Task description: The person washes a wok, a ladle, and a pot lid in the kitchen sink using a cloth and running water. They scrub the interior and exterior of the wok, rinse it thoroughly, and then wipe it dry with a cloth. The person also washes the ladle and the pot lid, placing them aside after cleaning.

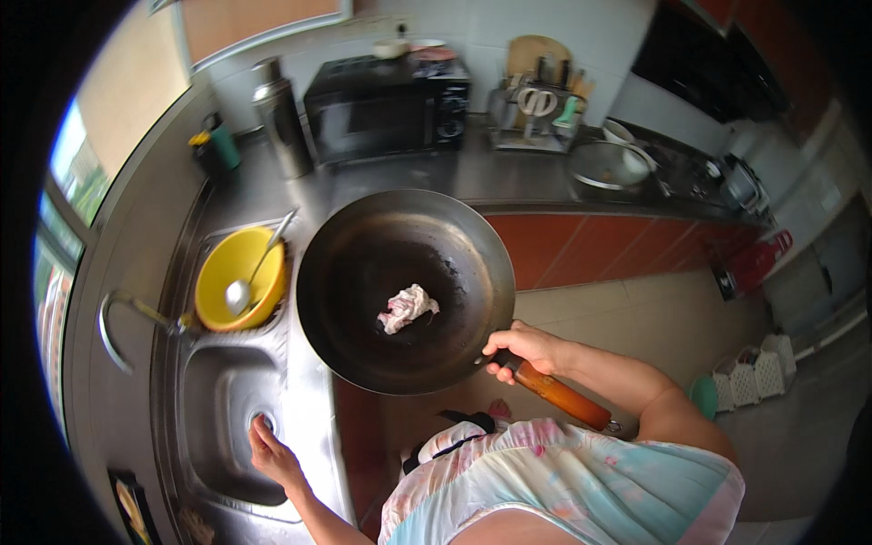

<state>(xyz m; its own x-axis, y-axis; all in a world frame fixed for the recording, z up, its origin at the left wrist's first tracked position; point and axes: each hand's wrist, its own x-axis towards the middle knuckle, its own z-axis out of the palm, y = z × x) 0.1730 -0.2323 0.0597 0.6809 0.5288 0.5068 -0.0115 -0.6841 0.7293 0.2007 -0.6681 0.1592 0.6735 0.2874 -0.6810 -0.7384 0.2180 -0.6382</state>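
- As we scan from the left edge, we note a window strip, then a steel counter (136,272) with a curved tap (118,313) arching over the sink.
- We record a yellow bowl (238,282) sitting in the upper sink basin, with a metal ladle (250,277) resting inside it, handle leaning up to the right.
- Our left hand (272,454) reaches down into the lower sink basin (222,418), fingers loosely spread and lying at the drain opening; it pinches nothing that we can make out.
- Our judgement: the step in hand is clearing or checking the drain while the pan waits. The next move calls for keeping the wok level so the wad stays put.
- We log the dark wok (395,291) held in the air over the sink edge and the counter front. A crumpled white wad (407,307), paper or cloth, lies near its centre.
- Our right hand (527,350) is closed around the top of the wok's orange wooden handle (563,395).
- Behind, on the counter: a green container (218,145), a steel flask (282,127), a black microwave (386,104), a utensil rack (536,109), a lidded pan (604,163).
- Far right: beige tiled floor (654,318), red cabinet fronts, white baskets (754,372).
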